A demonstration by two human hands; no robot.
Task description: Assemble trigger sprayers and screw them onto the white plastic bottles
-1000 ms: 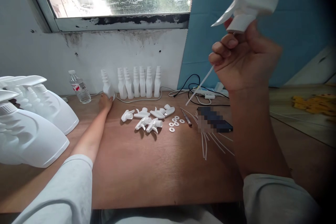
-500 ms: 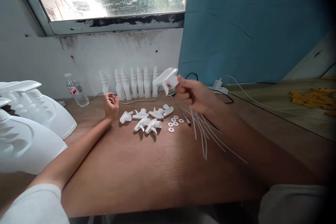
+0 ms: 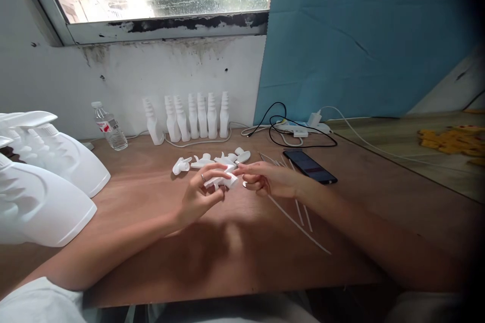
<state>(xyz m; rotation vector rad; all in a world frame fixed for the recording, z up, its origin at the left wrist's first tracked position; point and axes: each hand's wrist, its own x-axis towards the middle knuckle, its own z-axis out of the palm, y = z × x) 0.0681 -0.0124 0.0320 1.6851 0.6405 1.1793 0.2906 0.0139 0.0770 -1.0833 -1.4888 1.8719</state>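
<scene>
My left hand [image 3: 195, 197] is closed around a white spray trigger head [image 3: 230, 180], its threaded collar facing right. My right hand [image 3: 275, 179] pinches beside that collar, and a long thin white tube [image 3: 299, 225] runs out from under its fingers toward the lower right. Fingers hide the tube's upper end, so I cannot tell whether it sits in the collar. Behind my hands lie several more trigger heads [image 3: 182, 165]. A white washer [image 3: 244, 184] shows at my right fingertips; other washers seen earlier are hidden. More thin tubes [image 3: 298, 212] lie under my right forearm.
White ridged bottles [image 3: 192, 118] stand in a row by the wall. Large white spray bottles [image 3: 71, 161] are at the left, near a clear water bottle [image 3: 109, 128]. A phone [image 3: 309, 166], cables [image 3: 278, 106] and a power strip [image 3: 322, 128] lie at the right.
My right hand has come down from its raised position. The trigger head it held appears to be in my left hand, which has moved right. A tube is now in my right hand.
</scene>
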